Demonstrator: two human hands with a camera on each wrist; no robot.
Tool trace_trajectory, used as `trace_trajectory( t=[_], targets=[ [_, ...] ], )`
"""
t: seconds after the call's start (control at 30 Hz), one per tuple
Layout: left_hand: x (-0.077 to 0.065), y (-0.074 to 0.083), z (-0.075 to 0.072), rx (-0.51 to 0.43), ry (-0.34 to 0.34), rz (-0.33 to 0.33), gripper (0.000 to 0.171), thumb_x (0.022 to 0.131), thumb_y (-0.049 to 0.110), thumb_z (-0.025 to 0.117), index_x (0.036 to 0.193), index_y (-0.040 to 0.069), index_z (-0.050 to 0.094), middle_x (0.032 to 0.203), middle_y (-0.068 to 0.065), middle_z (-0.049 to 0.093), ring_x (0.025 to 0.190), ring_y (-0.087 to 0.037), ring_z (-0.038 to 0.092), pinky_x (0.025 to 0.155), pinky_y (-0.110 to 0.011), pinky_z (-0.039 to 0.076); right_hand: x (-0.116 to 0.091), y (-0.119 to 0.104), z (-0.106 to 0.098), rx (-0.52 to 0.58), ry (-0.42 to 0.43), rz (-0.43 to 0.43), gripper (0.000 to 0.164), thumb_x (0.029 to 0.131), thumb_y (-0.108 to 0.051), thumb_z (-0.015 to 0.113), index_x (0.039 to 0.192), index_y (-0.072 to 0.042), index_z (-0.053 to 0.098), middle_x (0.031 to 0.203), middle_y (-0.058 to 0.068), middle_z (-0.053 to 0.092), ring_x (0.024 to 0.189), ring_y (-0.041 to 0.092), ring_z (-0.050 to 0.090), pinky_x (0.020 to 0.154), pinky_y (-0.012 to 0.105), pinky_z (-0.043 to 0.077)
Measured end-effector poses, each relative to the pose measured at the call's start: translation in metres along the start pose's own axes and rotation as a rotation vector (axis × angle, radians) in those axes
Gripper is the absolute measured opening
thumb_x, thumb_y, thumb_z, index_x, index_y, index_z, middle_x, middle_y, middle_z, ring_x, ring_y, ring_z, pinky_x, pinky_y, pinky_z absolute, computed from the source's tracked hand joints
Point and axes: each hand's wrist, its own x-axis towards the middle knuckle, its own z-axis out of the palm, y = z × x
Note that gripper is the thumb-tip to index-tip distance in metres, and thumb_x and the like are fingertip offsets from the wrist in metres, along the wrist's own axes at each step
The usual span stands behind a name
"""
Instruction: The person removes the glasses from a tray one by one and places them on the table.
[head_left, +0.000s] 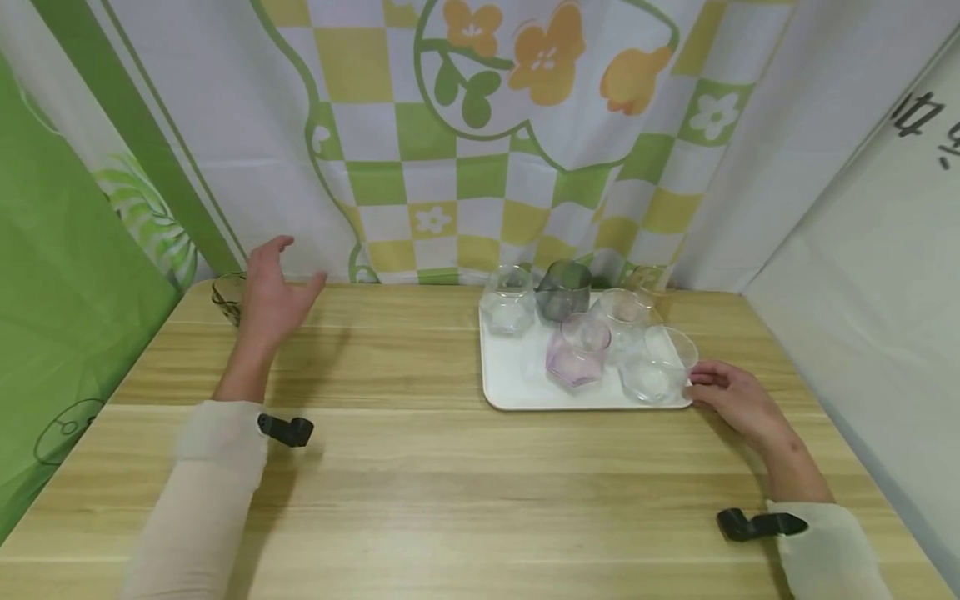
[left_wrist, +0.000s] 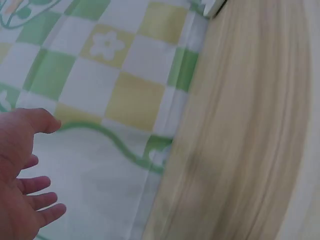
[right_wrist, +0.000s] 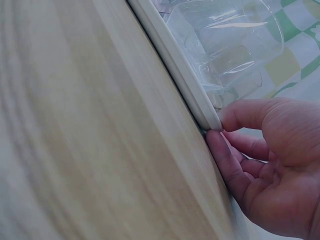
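Note:
A white tray (head_left: 517, 392) lies on the right half of the table and bears several glasses. Among them are a pink glass (head_left: 576, 358), a grey glass (head_left: 564, 292) and a clear glass (head_left: 656, 367) near the front right corner. My right hand (head_left: 738, 404) pinches that corner; in the right wrist view the thumb (right_wrist: 245, 114) lies over the tray's rim and a finger is under it. At the far left my left hand (head_left: 273, 292) is raised with fingers spread, holding nothing. A dark-patterned glass (head_left: 227, 298) stands just beyond it, partly hidden by the hand.
Wooden table (head_left: 420, 492) spans the front. A checked, flowered curtain (head_left: 480, 183) hangs along its back edge, close behind the glasses. Green cloth (head_left: 60, 275) is on the left, and a white sheet with dark writing (head_left: 885, 250) on the right.

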Motion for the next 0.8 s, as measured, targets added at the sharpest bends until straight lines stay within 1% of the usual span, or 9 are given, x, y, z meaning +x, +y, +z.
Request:
trace_trajectory(
  t=[0.1,0.23,0.43,0.6,0.73,0.8],
  targets=[
    [-0.003,0.008,0.015,-0.036,-0.049,0.059,0.069,0.099,0.023,0.068,0.153,-0.005,0.035,0.151,-0.03,0.036,0.137,-0.048,0.037,0.11,-0.06,0.033,0.001,0.0,0.001,0.003,-0.002,-0.003,0.053,0.1,-0.012,0.067,0.138,0.015,0.043,0.124,0.02,0.056,0.091,-0.003,0.057,0.079,0.018,0.054],
    [-0.006,0.017,0.039,-0.082,-0.121,0.101,0.069,0.098,0.02,0.07,0.152,-0.007,0.037,0.148,-0.029,0.039,0.133,-0.048,0.04,0.107,-0.059,0.037,0.001,-0.002,0.003,-0.003,-0.004,-0.001,0.052,0.1,-0.014,0.067,0.137,0.014,0.044,0.125,0.022,0.055,0.091,-0.002,0.057,0.079,0.018,0.054],
    [-0.013,0.036,0.069,-0.102,-0.217,0.122,0.072,0.096,0.025,0.072,0.153,-0.004,0.037,0.147,-0.026,0.043,0.134,-0.043,0.043,0.108,-0.058,0.038,0.002,-0.002,0.003,-0.036,-0.003,0.001,0.054,0.1,-0.017,0.068,0.138,0.014,0.045,0.128,0.025,0.055,0.092,-0.003,0.057,0.08,0.017,0.053],
    [-0.021,0.052,0.097,-0.113,-0.286,0.127,0.072,0.097,0.029,0.071,0.154,0.0,0.038,0.15,-0.022,0.043,0.136,-0.041,0.043,0.108,-0.056,0.039,0.001,-0.001,0.003,-0.009,-0.01,0.003,0.054,0.1,-0.015,0.067,0.138,0.015,0.043,0.128,0.025,0.054,0.092,-0.003,0.058,0.08,0.018,0.054],
    [-0.025,0.065,0.118,-0.132,-0.335,0.128,0.074,0.096,0.031,0.069,0.156,0.002,0.035,0.15,-0.02,0.043,0.137,-0.039,0.043,0.109,-0.053,0.039,0.0,0.0,0.001,-0.014,-0.009,0.008,0.057,0.101,-0.016,0.067,0.14,0.015,0.042,0.13,0.027,0.053,0.091,-0.005,0.057,0.08,0.018,0.054],
    [-0.027,0.071,0.127,-0.137,-0.347,0.134,0.075,0.096,0.03,0.069,0.156,0.001,0.035,0.15,-0.021,0.043,0.137,-0.038,0.043,0.11,-0.053,0.038,0.0,0.001,0.0,-0.017,-0.012,0.009,0.058,0.101,-0.017,0.067,0.141,0.016,0.041,0.131,0.028,0.052,0.091,-0.005,0.057,0.079,0.018,0.054]
  ],
)
